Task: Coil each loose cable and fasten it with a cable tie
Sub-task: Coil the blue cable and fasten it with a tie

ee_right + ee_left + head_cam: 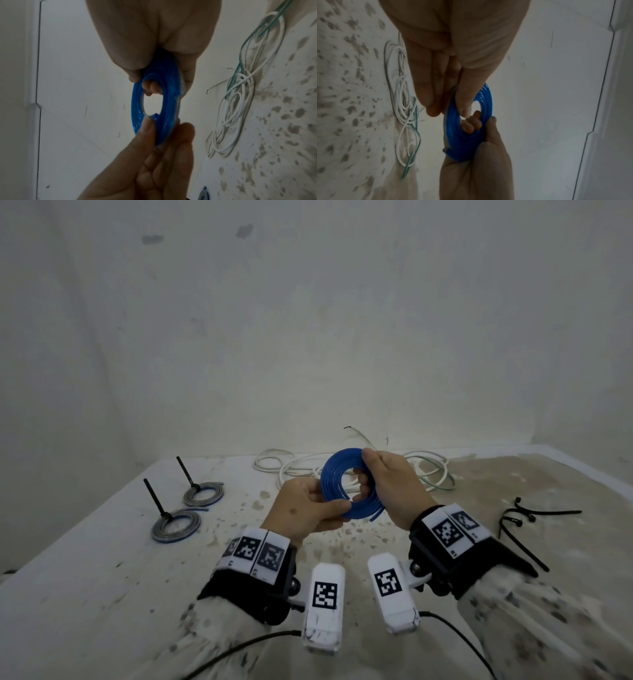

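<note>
Both hands hold a blue cable coil (342,474) up at the centre of the head view, above the speckled surface (102,577). The left hand (305,511) pinches the coil's lower left edge between thumb and fingers; the right hand (390,484) grips its right side, thumb on the upper rim and fingers curled through the hole. A short free end of the blue cable juts out at the coil's lower right. Behind the hands, a loose tangle of white and green cable (424,470) lies on the surface. At the left of the frame sit two flat coils (176,523) already bound, each with a black tie tail sticking up. At the right edge lie spare black cable ties (524,517)
</note>
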